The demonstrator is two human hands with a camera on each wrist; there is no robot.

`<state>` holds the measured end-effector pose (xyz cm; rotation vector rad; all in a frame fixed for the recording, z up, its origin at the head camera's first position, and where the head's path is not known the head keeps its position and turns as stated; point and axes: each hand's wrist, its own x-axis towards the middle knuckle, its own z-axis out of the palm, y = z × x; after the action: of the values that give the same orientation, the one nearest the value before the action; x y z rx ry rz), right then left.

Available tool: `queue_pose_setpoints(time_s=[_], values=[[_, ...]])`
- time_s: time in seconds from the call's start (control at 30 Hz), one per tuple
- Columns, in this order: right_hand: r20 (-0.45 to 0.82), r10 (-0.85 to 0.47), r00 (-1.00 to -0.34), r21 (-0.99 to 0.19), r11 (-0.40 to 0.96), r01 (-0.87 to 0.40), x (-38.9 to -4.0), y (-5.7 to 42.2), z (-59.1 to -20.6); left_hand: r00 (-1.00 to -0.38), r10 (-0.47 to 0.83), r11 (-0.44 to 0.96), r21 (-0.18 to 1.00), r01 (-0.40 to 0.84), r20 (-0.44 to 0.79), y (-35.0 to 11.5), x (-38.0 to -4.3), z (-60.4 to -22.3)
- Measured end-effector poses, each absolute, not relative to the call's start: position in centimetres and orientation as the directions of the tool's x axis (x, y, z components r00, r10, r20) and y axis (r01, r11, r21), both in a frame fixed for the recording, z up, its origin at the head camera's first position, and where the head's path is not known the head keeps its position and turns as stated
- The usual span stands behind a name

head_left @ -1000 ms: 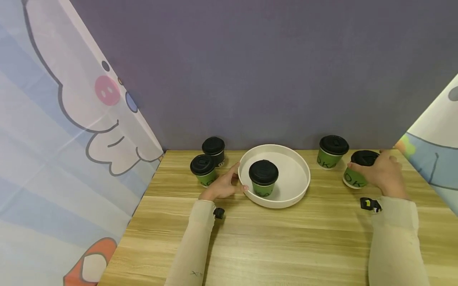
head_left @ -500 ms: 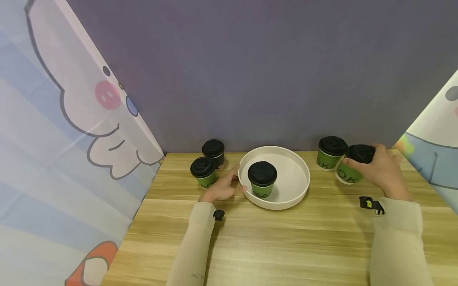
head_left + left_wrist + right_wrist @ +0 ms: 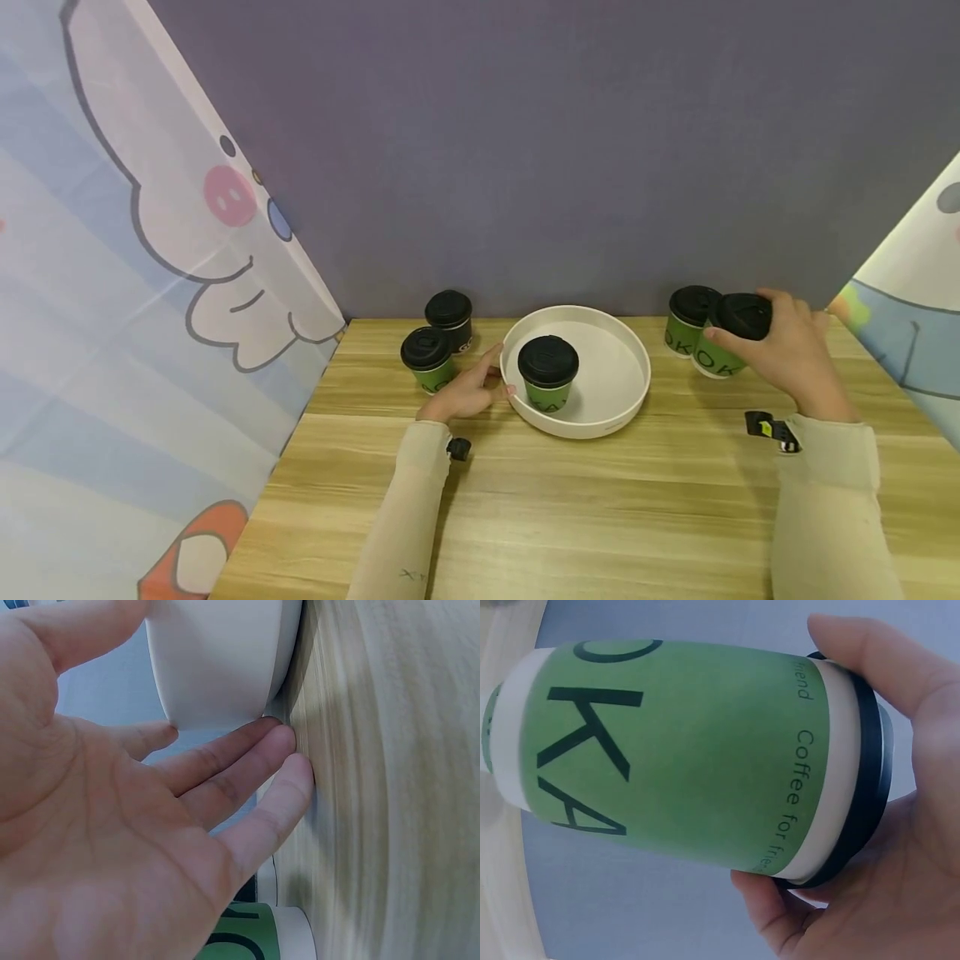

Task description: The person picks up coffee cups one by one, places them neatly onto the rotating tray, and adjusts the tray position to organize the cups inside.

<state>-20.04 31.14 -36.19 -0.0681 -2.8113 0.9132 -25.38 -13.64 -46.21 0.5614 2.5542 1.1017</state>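
My right hand point(image 3: 791, 354) grips a green paper coffee cup point(image 3: 716, 354) by its black lid, thumb on one side and fingers on the other. In the right wrist view this coffee cup point(image 3: 682, 757) shows the letters OKA and a white base. It overlaps a second green cup point(image 3: 681, 333) in the head view. My left hand point(image 3: 468, 392) rests its extended fingers point(image 3: 225, 776) and thumb against the left side of a round white tray point(image 3: 607, 375). A green lidded cup point(image 3: 548, 375) stands upright inside that tray, toward its left.
Left of the tray stand another green cup point(image 3: 429, 362) and a black cup point(image 3: 450, 321), both with black lids. The wooden table point(image 3: 585, 517) ends at a grey panel point(image 3: 555, 167) behind, with printed curtains point(image 3: 97, 350) at the sides.
My right hand has carried the held coffee cup leftward and slightly back, until it overlaps the neighbouring green cup in view. The left hand stays at the tray's side.
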Motion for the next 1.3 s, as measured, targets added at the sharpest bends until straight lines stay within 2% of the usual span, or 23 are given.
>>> queue_pose_setpoints(time_s=[0.4, 1.0, 1.3], values=[[0.232, 0.072, -0.970, -0.565, 0.822, -0.074, -19.8, 29.6, -35.8, -0.865, 0.491, 0.595, 0.766, 0.243, -0.107, -13.5, -25.5, -46.1], [0.340, -0.073, -0.938, -0.556, 0.788, -0.263, -19.9, 26.0, -36.0, -0.886, 0.451, 0.646, 0.724, 0.242, -0.107, -13.1, -25.3, -46.0], [0.342, -0.123, -0.932, -0.544, 0.783, -0.303, -20.2, 24.4, -35.9, -0.904, 0.416, 0.662, 0.714, 0.227, -0.098, -13.3, -25.2, -46.0]])
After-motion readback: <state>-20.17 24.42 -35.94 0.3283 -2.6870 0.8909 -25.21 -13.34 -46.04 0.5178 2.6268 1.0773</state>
